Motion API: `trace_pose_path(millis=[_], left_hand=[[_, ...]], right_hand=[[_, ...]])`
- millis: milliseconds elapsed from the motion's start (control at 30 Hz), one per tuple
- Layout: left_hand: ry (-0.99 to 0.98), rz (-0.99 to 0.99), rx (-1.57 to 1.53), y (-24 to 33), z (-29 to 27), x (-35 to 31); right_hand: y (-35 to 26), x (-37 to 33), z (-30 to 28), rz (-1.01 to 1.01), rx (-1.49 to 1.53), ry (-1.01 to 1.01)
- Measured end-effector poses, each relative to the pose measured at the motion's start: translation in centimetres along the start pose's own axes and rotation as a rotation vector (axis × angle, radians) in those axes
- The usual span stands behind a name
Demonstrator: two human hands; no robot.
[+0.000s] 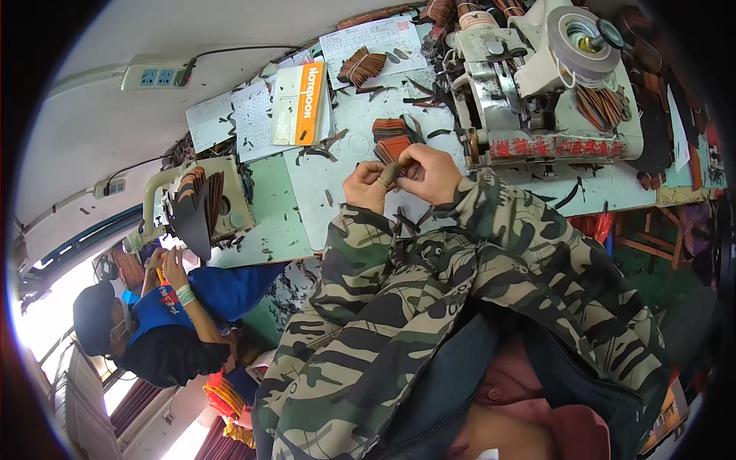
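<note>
My left hand [366, 186] and my right hand [429, 173] meet over the pale green worktable [307, 192], both pinching a small brown leather piece [395, 149] between the fingertips. A grey cover sits on my left index finger. Just beyond the hands lies a small stack of brown leather pieces [389, 127]. Camouflage sleeves cover both forearms.
A white sewing machine [537, 84] stands at the right, with leather scraps around it. A fanned bundle of brown pieces [362, 66], paper sheets and a white-and-orange booklet [300, 104] lie at the back. At the left, another person in blue [165, 318] works at a second machine [201, 203].
</note>
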State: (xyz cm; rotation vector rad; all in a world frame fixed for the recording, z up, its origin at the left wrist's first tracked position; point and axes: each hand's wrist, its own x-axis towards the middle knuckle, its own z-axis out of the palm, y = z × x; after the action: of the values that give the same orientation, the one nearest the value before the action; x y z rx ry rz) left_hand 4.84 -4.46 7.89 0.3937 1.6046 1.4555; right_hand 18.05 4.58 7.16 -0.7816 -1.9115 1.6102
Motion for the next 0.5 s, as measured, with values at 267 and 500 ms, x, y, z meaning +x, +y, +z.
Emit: trace_pose_path(millis=[267, 500], left_hand=[[-0.193, 0.012, 0.058, 3.2, 4.5, -3.5], [-0.130, 0.096, 0.373, 7.2, 9.9, -6.3]], right_hand=[[-2.5, -2.4, -7.1, 0.131, 0.224, -0.192], [-5.2, -5.3, -14.1, 0.239, 0.132, 0.023]])
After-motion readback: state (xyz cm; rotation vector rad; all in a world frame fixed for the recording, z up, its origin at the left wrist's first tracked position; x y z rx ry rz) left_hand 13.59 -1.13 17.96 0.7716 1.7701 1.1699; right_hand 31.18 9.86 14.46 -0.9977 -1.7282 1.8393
